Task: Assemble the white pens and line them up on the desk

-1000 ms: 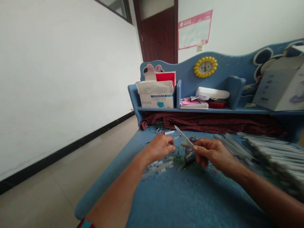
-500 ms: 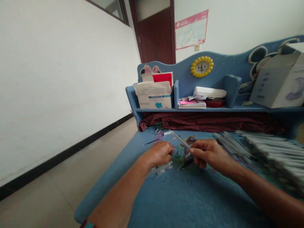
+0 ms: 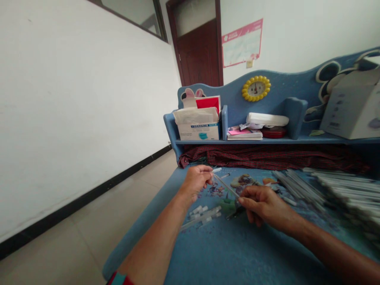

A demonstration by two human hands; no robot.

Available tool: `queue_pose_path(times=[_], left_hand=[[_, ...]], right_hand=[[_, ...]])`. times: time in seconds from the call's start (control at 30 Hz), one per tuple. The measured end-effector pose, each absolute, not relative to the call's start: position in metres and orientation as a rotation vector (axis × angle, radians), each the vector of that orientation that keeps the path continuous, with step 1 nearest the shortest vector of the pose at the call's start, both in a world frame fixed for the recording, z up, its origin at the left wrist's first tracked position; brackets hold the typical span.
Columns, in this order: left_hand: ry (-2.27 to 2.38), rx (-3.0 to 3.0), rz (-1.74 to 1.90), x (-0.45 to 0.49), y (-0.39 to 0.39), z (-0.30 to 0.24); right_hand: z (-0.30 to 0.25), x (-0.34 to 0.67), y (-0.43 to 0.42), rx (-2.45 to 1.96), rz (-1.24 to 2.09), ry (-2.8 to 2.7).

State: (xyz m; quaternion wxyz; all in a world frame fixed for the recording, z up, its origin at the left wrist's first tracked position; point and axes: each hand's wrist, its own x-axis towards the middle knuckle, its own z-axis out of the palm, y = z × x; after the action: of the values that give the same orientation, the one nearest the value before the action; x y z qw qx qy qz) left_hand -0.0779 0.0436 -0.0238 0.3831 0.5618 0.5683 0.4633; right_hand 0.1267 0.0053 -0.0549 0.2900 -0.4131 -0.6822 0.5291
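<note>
My right hand (image 3: pixel 263 204) pinches the near end of a thin clear pen tube (image 3: pixel 225 185) that slants up and to the left over the blue desk (image 3: pixel 237 253). My left hand (image 3: pixel 196 180) is closed in a pinch at the tube's far tip, near a small white piece (image 3: pixel 216 170). What its fingertips hold is too small to make out. Several finished clear pens (image 3: pixel 203 215) lie on the desk just below my left wrist. A dark object (image 3: pixel 236 213) lies under my right hand.
A large pile of grey-white pen tubes (image 3: pixel 332 188) covers the desk's right side. A red checked cloth (image 3: pixel 267 156) lies under the shelf, which carries a white box (image 3: pixel 197 126), books (image 3: pixel 244 134), and a cardboard box (image 3: pixel 352 107). The floor drops away left of the desk.
My left hand has risen from the desk by the finished pens to the far tip of the tube. My right hand has stayed on the tube's near end.
</note>
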Motion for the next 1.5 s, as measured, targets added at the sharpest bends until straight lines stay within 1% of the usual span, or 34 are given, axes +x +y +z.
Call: queue_pose_path(times=[0.2, 0.37, 0.73, 0.83, 1.03, 1.2, 1.33, 1.5], left_hand=[[1.309, 1.229, 1.314, -0.074, 0.042, -0.021], [1.295, 1.128, 1.357, -0.073, 0.041, -0.019], [1.258, 1.042, 1.305, -0.067, 0.038, -0.022], [1.242, 1.041, 1.259, -0.068, 0.04, -0.024], [1.175, 1.045, 1.089, -0.076, 0.041, -0.022], [1.072, 1.019, 0.992, -0.079, 0.039, -0.018], [1.008, 1.012, 0.963, -0.078, 0.038, -0.017], [0.967, 0.95, 1.018, -0.072, 0.036, -0.018]], right_hand=[[-0.057, 0.124, 0.004, -1.11, 1.395, -1.881], [-0.056, 0.123, 0.003, -1.132, 1.367, -1.876], [-0.056, 0.123, 0.004, -1.133, 1.341, -1.819], [-0.055, 0.123, 0.003, -1.142, 1.264, -1.817], [-0.058, 0.126, 0.003, -1.121, 0.939, -1.89], [-0.057, 0.13, 0.004, -1.1, 0.779, -1.903], [-0.056, 0.13, 0.003, -1.121, 0.688, -1.895], [-0.057, 0.129, 0.003, -1.133, 0.607, -1.918]])
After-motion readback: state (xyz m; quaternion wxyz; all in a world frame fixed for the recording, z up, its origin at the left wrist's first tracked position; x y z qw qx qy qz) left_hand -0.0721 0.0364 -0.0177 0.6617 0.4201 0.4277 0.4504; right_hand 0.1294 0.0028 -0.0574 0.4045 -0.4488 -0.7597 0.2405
